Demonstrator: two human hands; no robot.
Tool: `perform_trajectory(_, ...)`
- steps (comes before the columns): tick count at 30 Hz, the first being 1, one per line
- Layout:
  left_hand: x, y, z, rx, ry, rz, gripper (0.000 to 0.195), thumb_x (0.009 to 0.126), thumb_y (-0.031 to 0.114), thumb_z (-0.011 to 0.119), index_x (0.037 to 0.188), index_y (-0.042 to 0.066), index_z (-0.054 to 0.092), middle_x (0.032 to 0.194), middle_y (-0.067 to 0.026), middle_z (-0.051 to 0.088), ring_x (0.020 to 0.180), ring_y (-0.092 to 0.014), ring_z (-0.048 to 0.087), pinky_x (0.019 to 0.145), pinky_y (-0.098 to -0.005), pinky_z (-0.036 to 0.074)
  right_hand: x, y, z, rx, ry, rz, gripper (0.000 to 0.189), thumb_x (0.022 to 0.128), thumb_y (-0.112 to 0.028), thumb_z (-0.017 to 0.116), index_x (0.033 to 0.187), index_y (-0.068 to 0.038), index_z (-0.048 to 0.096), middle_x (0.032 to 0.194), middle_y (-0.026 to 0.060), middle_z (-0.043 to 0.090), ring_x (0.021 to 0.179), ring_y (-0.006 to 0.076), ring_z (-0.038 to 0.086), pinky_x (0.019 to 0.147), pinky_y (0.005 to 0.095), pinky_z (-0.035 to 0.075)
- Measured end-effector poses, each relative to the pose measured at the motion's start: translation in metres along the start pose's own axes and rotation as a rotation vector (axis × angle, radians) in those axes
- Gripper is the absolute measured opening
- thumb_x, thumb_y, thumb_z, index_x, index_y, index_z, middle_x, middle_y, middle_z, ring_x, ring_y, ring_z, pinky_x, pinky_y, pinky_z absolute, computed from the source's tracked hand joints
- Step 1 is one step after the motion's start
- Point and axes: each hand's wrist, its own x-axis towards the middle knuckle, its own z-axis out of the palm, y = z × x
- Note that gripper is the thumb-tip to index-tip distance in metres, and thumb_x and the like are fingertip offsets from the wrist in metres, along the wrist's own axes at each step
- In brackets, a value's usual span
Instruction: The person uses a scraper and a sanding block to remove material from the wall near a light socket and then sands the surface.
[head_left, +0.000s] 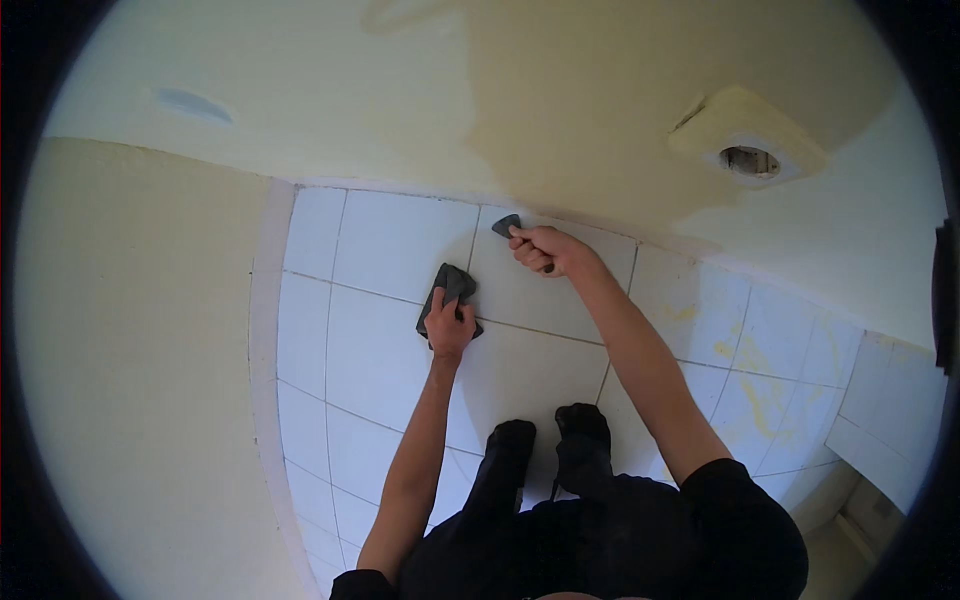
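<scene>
A putty knife (507, 225) is gripped in my right hand (546, 250). Its dark, flared blade points left over the white floor tiles, close to the foot of the wall; I cannot tell whether it touches the tile. My left hand (450, 324) bears down on a folded dark grey cloth (452, 279) that lies across a grout line, its fingers partly curled into the fabric. The cloth is to the left of the knife and a little nearer to me. Beneath both hands spreads the white tiled floor (397, 232).
Cream walls (135, 360) meet the floor ahead and on the left. Yellow smears (761, 405) mark the tiles at right. A raised square wall box (795, 150) with a round hole juts out at upper right. At far right is a tiled step edge (874, 427). My dark-covered feet (581, 424) stand below.
</scene>
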Motion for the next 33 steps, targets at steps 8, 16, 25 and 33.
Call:
perform_trajectory(8,0.001,0.003,0.011,0.002,0.012,-0.003,0.020,0.069,0.009,0.061,0.086,-0.002,0.064,0.108,-0.0267,0.057,0.070,-0.040,0.062,0.058,-0.0420,0.052,0.018,-0.014,0.008,-0.055,-0.036,-0.006,0.036,0.099,-0.034,0.036,0.070,-0.013,0.035,0.054,-0.0077,0.022,0.038,0.0027,0.017,0.031,0.0204,0.011)
perform_trajectory(16,-0.002,0.000,0.006,0.022,0.031,0.004,0.019,0.069,0.008,0.061,0.085,-0.002,0.065,0.108,-0.0251,0.057,0.070,-0.040,0.062,0.057,-0.0419,0.052,0.009,0.002,0.012,-0.029,0.014,-0.086,0.036,0.099,-0.035,0.037,0.070,-0.013,0.037,0.054,-0.0077,0.023,0.039,0.0024,0.017,0.031,0.0194,0.012)
perform_trajectory(25,-0.003,-0.005,0.005,0.004,0.018,-0.011,0.021,0.070,0.008,0.061,0.089,-0.001,0.065,0.111,-0.0272,0.056,0.071,-0.038,0.063,0.059,-0.0416,0.053,-0.001,-0.001,0.002,-0.043,0.003,-0.071,0.035,0.099,-0.034,0.037,0.070,-0.013,0.036,0.054,-0.0077,0.022,0.039,0.0024,0.017,0.031,0.0190,0.013)
perform_trajectory(33,-0.005,-0.016,0.011,0.095,0.129,0.114,0.020,0.070,0.009,0.061,0.088,0.002,0.065,0.109,-0.0212,0.057,0.067,-0.037,0.061,0.054,-0.0411,0.052,0.007,0.002,0.002,0.026,0.001,-0.065,0.035,0.099,-0.036,0.038,0.071,-0.013,0.036,0.055,-0.0078,0.022,0.039,0.0022,0.016,0.031,0.0192,0.012)
